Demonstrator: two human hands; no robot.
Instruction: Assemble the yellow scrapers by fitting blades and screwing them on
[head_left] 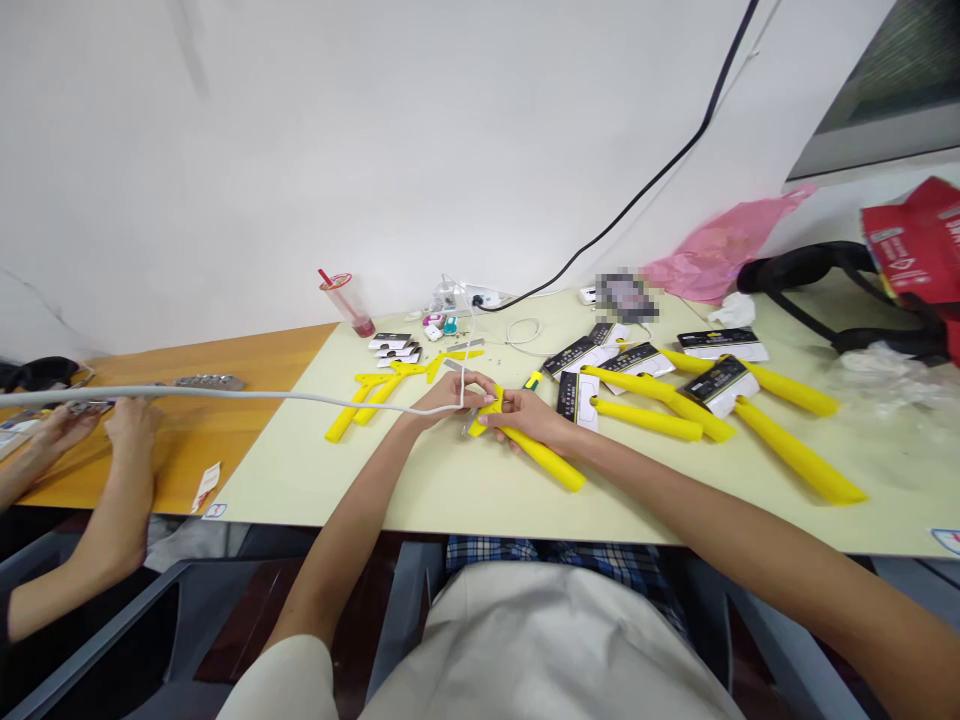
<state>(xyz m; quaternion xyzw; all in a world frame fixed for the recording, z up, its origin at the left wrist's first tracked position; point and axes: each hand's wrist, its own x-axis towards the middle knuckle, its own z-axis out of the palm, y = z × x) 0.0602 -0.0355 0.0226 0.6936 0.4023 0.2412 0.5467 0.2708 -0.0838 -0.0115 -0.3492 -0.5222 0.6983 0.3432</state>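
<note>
A: Item one, scraper (551, 461)?
B: Centre of frame, above table (442, 500). Your right hand (527, 414): closed round its neck. Your left hand (455, 390): fingers at its head, grip unclear.
A: Handling?
B: Neck held firm, your fingertips clear of the metal strip's (471, 418) edge, light even pressure; the yellow head may flex.

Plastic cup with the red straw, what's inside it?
Inside the cup are part of the red straw and a little reddish liquid at the bottom. Anything beneath the liquid can't be seen.
</note>
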